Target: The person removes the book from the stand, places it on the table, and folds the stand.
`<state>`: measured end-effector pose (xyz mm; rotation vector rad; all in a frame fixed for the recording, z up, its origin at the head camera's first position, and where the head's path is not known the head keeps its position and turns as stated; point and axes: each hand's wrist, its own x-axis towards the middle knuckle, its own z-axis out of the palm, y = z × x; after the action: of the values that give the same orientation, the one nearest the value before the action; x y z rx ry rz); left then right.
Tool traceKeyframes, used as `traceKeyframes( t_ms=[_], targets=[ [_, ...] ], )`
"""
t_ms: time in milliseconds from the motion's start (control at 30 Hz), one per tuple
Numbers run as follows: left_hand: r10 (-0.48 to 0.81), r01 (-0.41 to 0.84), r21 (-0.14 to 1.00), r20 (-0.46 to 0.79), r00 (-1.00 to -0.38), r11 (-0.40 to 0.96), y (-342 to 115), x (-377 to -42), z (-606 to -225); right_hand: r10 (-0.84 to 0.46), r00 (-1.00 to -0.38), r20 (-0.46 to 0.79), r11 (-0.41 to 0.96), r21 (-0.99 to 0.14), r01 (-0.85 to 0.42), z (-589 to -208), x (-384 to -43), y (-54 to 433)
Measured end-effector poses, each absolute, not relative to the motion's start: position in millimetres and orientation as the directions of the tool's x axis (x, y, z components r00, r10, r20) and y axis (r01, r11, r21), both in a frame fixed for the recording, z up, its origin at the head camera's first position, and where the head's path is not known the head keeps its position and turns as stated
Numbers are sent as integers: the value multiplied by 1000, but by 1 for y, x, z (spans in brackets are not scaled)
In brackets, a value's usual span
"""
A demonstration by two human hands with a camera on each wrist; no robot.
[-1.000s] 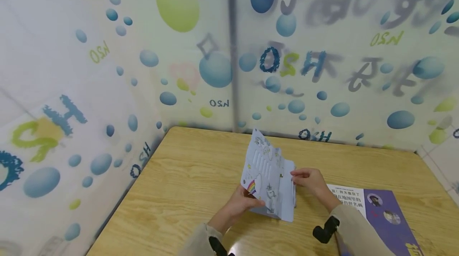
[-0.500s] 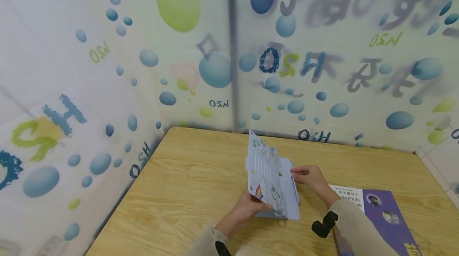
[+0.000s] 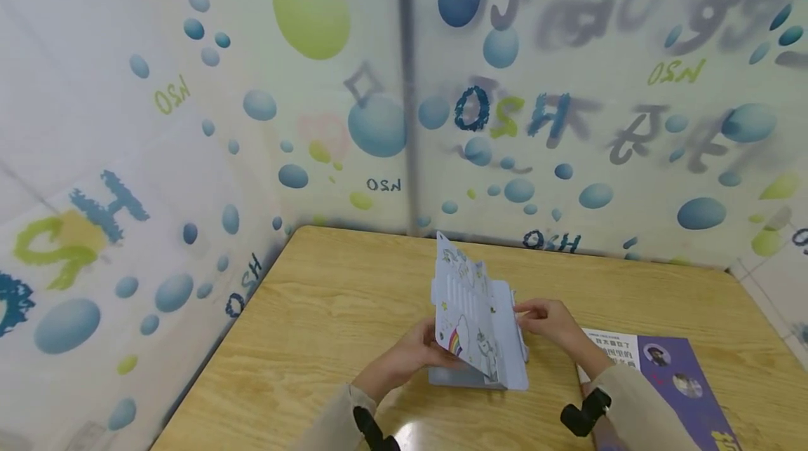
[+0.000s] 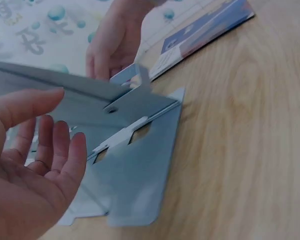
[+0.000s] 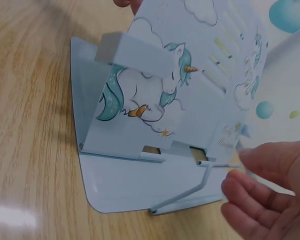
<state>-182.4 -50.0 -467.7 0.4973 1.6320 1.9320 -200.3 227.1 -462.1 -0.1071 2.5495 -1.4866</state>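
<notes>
A pale blue folding book stand (image 3: 465, 304) with unicorns, clouds and a rainbow printed on it stands on the table, its slotted back panel leaning up from a flat base plate (image 5: 125, 185). My left hand (image 3: 404, 360) is at the panel's lower left edge. In the left wrist view, that left hand (image 4: 40, 185) has its thumb and fingers spread apart beside the panel. At the other side, my right hand (image 3: 552, 325) pinches the end of a bent wire bar (image 5: 185, 192) hinged to the base, between thumb and forefinger.
A purple and white book (image 3: 675, 381) lies on the wooden table (image 3: 303, 339) at the right, partly under my right forearm. Behind the table stands a wall (image 3: 341, 156) printed with blue and green bubbles.
My left hand shifts right with the panel, then draws back left and loosens from it. The stand swings slightly upright and rightward. My right hand stays at its right edge.
</notes>
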Motion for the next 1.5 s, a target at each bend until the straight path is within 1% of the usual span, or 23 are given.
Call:
traceKeyframes(
  t_ms=[133,233,333,467,600,733,900,1100,1300,1500],
  targets=[
    [549,-183,983,-168,-819,27,-66,-194,-455,-237,-966,-106,505,-863,-29,-455,-193,232],
    [492,-204,977,-210,-845,67,-74,-205,-444,-305,-949,-81,493,-866,-85,-448,-188,231],
    [455,-227,972,-227,-861,56,-79,-217,-432,-381,-923,-59,471,-871,-139,-439,-180,226],
    [416,-252,968,-230,-880,2,-80,-230,-413,-478,-878,-30,420,-886,-198,-426,-170,211],
    [383,-293,955,-255,-888,-42,-76,-241,-398,-531,-847,27,374,-889,-263,-419,-162,193],
    [360,-327,942,-281,-890,-74,-72,-250,-391,-517,-852,79,348,-890,-294,-418,-156,176],
    [337,-349,933,-300,-892,-93,-69,-256,-390,-453,-886,95,321,-910,-261,-422,-150,157],
    [333,-321,943,-278,-901,-83,-62,-256,-393,-425,-899,103,294,-924,-244,-430,-146,145],
    [308,-281,955,-241,-920,-93,-55,-252,-399,-352,-928,124,259,-940,-224,-442,-145,141],
    [285,-266,959,-230,-931,-95,-48,-253,-399,-318,-941,118,253,-946,-204,-443,-145,141]
  ],
)
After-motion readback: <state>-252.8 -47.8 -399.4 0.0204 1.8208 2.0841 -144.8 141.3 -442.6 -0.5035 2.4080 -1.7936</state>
